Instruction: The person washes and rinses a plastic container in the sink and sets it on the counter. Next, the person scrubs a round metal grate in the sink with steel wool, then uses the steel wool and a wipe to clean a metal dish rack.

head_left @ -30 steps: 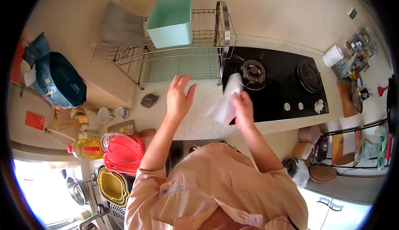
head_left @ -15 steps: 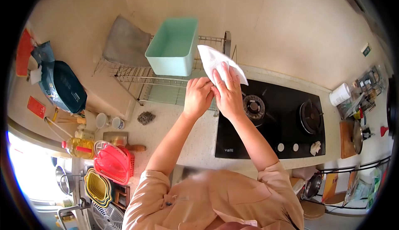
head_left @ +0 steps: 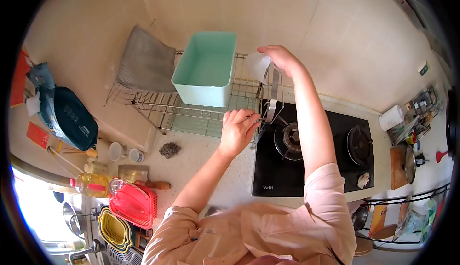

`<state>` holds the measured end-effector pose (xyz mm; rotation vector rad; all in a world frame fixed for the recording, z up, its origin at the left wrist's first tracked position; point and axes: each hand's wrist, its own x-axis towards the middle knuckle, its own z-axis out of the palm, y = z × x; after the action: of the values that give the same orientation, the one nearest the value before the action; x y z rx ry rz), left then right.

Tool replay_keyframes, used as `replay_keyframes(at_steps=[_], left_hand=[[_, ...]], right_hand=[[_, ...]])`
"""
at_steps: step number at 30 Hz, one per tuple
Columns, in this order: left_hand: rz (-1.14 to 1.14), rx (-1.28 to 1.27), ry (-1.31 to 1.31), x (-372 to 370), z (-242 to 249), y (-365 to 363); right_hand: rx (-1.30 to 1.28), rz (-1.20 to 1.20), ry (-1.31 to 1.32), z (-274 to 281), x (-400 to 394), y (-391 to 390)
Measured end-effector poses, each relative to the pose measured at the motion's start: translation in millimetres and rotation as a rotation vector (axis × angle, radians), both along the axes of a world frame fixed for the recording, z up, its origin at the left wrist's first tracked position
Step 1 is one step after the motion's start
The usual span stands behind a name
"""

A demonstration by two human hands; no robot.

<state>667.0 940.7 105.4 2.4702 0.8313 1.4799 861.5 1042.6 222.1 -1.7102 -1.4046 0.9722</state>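
Note:
My left hand [head_left: 237,130] is closed at the front right corner of the wire rack [head_left: 191,110], its fingers curled round a thin part there that I cannot make out. Further back, my right hand [head_left: 282,59] has its fingers wrapped over a white cloth [head_left: 259,65] at the rack's right end, beside an upright flat metal bar [head_left: 274,95]. A mint-green bin [head_left: 206,68] stands on the rack, between a grey mesh cloth [head_left: 144,61] and the white cloth.
Right of the rack lies a black gas stove [head_left: 316,143] with two burners. On the left are a cleaver [head_left: 155,184], a red basket [head_left: 134,202], an oil bottle [head_left: 91,185], two cups and a dark scouring ball [head_left: 169,150].
My right hand has moved back and right with the white cloth, away from my left hand. My left hand has shifted slightly right and down in the view.

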Motion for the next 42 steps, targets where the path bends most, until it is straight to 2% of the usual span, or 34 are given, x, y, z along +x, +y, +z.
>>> replay_keyframes(at_steps=[1, 4, 5, 8, 10, 12, 14, 17, 20, 21, 24, 26, 28, 30, 33, 36, 42], left_hand=[[0.002, -0.002, 0.001, 0.4, -0.9, 1.2], [0.016, 0.000, -0.003, 1.1, -4.4, 0.2], [0.023, 0.007, -0.009, 1.3, -4.4, -0.3], [0.025, 0.002, -0.003, 1.2, -2.9, -1.0], [0.025, -0.017, 0.011, 1.4, -0.2, -1.8], [0.023, -0.021, 0.020, 0.7, 0.4, -2.4], [0.023, -0.006, 0.018, 0.0, 0.0, -1.7], [0.018, -0.023, 0.017, -0.7, 0.3, -1.6], [0.009, -0.010, 0.057, -3.7, -2.1, 0.4], [0.014, -0.012, 0.045, -3.0, -2.0, -0.6], [0.007, 0.000, -0.023, 1.4, -0.4, 2.1], [0.010, -0.018, -0.008, 0.4, -1.1, 1.3], [-0.004, -0.032, -0.009, -0.1, -2.6, 2.6], [-0.016, -0.015, -0.001, -0.4, -2.3, 3.8], [-0.033, 0.007, 0.004, -4.2, -5.8, 4.4], [-0.072, 0.023, -0.010, -8.1, -3.3, 7.7], [-0.136, 0.016, -0.045, -14.0, -10.2, 7.5]], right_hand=[[-0.121, -0.034, -0.042, 5.9, -0.4, 5.5], [0.123, 0.040, -0.142, -13.9, 8.0, 8.8], [0.133, -0.002, -0.076, -14.1, 5.0, -2.1], [0.578, -0.033, -0.488, -35.5, -9.1, -28.4], [0.776, -0.115, -0.646, -46.8, -34.1, -62.5], [0.845, -0.134, -0.690, -52.1, -54.4, -97.8], [0.847, -0.137, -0.554, -66.9, -73.2, -131.5], [0.957, -0.181, -0.496, -85.0, -76.8, -164.7], [0.940, -0.213, -0.473, -81.3, -69.8, -167.5], [0.890, -0.221, -0.448, -88.8, -64.1, -157.0], [0.921, -0.155, -0.435, -66.4, -50.6, -119.6], [0.920, -0.085, -0.297, -61.5, -37.1, -88.7], [0.921, -0.122, -0.250, -53.0, -23.6, -59.2], [0.941, -0.188, -0.242, -39.3, -20.0, -42.1], [0.898, -0.326, -0.499, -34.4, -30.7, -49.2], [0.957, -0.380, -0.621, -50.2, -45.2, -80.2], [1.057, -0.367, -0.524, -120.1, -68.5, -140.5]])
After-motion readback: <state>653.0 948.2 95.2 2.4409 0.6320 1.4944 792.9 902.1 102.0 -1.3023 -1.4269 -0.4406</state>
